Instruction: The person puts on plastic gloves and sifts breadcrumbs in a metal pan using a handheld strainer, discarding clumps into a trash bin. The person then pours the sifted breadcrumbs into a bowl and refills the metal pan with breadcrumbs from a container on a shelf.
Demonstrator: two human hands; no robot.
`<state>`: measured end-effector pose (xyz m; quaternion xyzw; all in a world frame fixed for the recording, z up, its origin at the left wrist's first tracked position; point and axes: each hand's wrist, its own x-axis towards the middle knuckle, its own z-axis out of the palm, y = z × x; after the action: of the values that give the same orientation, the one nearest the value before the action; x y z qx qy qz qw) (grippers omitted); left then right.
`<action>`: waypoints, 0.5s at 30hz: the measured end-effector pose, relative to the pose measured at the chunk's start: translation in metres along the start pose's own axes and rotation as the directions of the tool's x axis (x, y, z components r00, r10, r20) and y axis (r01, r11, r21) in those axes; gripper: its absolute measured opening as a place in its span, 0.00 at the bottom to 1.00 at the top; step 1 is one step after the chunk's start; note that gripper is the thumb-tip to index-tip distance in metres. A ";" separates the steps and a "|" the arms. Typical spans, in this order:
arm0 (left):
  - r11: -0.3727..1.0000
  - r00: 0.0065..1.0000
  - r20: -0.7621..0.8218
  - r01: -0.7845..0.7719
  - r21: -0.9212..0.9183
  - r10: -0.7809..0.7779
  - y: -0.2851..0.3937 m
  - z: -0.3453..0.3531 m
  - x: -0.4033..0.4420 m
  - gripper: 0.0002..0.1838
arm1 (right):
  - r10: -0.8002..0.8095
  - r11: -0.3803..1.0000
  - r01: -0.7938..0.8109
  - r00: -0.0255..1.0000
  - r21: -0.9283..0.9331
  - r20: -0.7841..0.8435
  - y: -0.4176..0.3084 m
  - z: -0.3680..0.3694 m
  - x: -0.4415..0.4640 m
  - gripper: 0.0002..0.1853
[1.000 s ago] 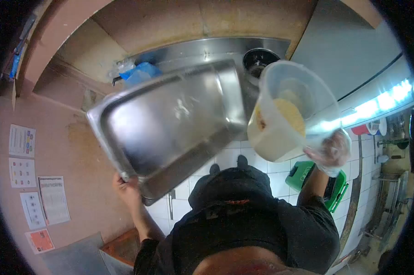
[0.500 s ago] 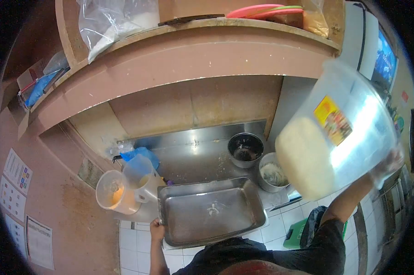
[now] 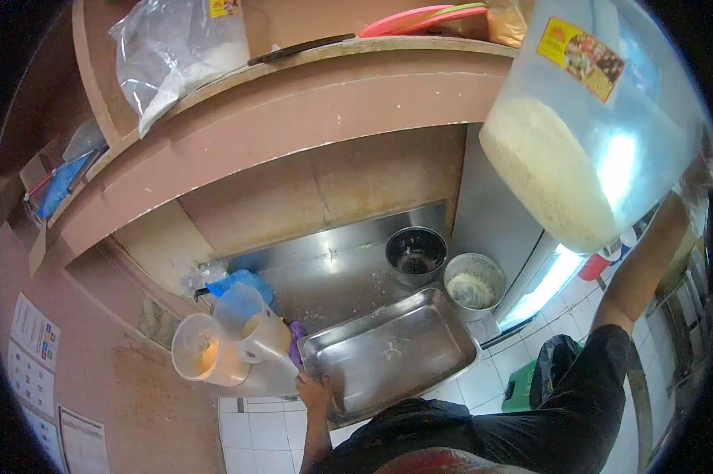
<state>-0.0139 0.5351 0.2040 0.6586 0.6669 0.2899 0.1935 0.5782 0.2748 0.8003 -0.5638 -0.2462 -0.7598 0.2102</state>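
Observation:
My left hand (image 3: 315,390) is closed on the left rim of a rectangular steel tray (image 3: 392,355), which has a few pale smears on its floor. High on the right, my right hand (image 3: 697,178) holds a large clear plastic tub (image 3: 649,126) tilted, with pale powdery flour or crumbs (image 3: 542,162) banked on its lower side. Thin clear plastic shows around that hand, and its fingers are mostly hidden. Left of the tray stand two plastic pitchers: one (image 3: 250,324) with pale contents, the other (image 3: 202,359) with something orange.
A dark-lined pot (image 3: 416,257) and a pot with white residue (image 3: 473,288) stand on the steel counter (image 3: 325,276). A purple cloth (image 3: 295,340) lies by the pitchers. Above, a shelf (image 3: 309,95) carries bags and pink plates (image 3: 412,20). A green bin (image 3: 521,387) stands on the floor.
My right hand has raised the tub up and to the right, and the contents have shifted inside. My left hand and the tray appear slightly further right as the view has turned.

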 end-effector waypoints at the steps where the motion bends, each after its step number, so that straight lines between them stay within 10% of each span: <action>1: 0.990 1.000 0.007 0.012 0.141 -0.013 0.009 0.000 0.007 0.40 | 0.002 1.000 -0.002 1.000 -0.009 -0.001 0.003 -0.005 -0.003 0.15; 5: 0.876 0.867 -0.125 -0.482 0.030 0.482 0.135 -0.048 0.036 0.36 | -0.051 0.989 0.051 0.999 -0.139 0.006 0.015 -0.022 -0.013 0.12; 7: 0.699 0.688 -0.207 -0.715 -0.024 0.696 0.239 -0.092 0.063 0.32 | 0.185 0.969 -0.215 0.959 0.126 0.214 0.030 -0.015 -0.023 0.10; 9: 0.449 0.414 -0.432 -0.893 -0.024 0.801 0.352 -0.148 0.078 0.23 | 0.064 0.900 0.053 0.966 0.433 -0.251 0.039 0.010 -0.036 0.13; 11: 0.036 -0.126 -0.653 -0.973 0.229 0.747 0.460 -0.202 0.093 0.16 | 0.203 0.873 -0.133 0.974 0.470 -0.102 -0.005 -0.025 -0.024 0.14; 13: -0.073 -0.338 -0.705 -0.923 0.379 0.623 0.570 -0.236 0.117 0.14 | 0.339 0.820 -0.304 0.941 0.484 0.016 -0.009 -0.034 -0.012 0.15; 15: 0.020 -0.219 -0.610 -0.933 0.360 0.762 0.666 -0.246 0.148 0.25 | 0.303 0.849 -0.262 0.953 0.459 -0.017 -0.005 -0.026 -0.011 0.15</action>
<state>0.3303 0.6261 0.8361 0.7359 -0.0084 0.6302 -0.2474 0.5584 0.2631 0.7831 -0.4953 -0.3206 -0.6667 0.4554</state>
